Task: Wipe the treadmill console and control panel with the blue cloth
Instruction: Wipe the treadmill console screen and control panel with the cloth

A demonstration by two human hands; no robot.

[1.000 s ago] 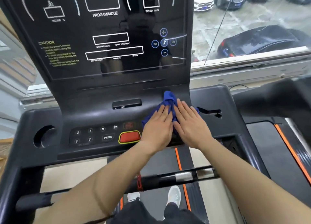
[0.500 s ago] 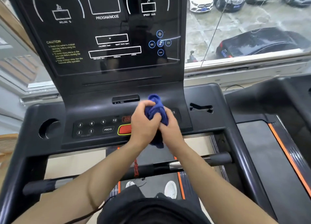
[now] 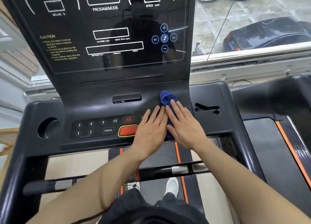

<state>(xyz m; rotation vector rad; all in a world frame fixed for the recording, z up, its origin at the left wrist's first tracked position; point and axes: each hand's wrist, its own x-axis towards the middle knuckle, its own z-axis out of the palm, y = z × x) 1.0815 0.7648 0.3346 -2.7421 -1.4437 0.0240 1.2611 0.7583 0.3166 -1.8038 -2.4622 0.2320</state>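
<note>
A crumpled blue cloth (image 3: 165,97) lies on the right part of the black control panel (image 3: 101,109), below the tall glossy console screen (image 3: 107,39). My right hand (image 3: 185,125) presses flat on the cloth, fingers stretched toward the console. My left hand (image 3: 149,131) lies flat beside it, its inner edge on the cloth, just right of the red button (image 3: 127,130). The cloth shows beyond my fingertips and in the gap between my hands; the rest is hidden under my palms.
Number keys and a PROG key (image 3: 107,130) sit left of the red button. A round cup hole (image 3: 48,128) is at the far left, a slot (image 3: 207,108) at the right. A handlebar (image 3: 178,170) crosses below my wrists. A window with parked cars is behind.
Half a second ago both hands bunched the cloth up above the panel. Now they have laid it down and pressed flat on it, further right and toward the console.
</note>
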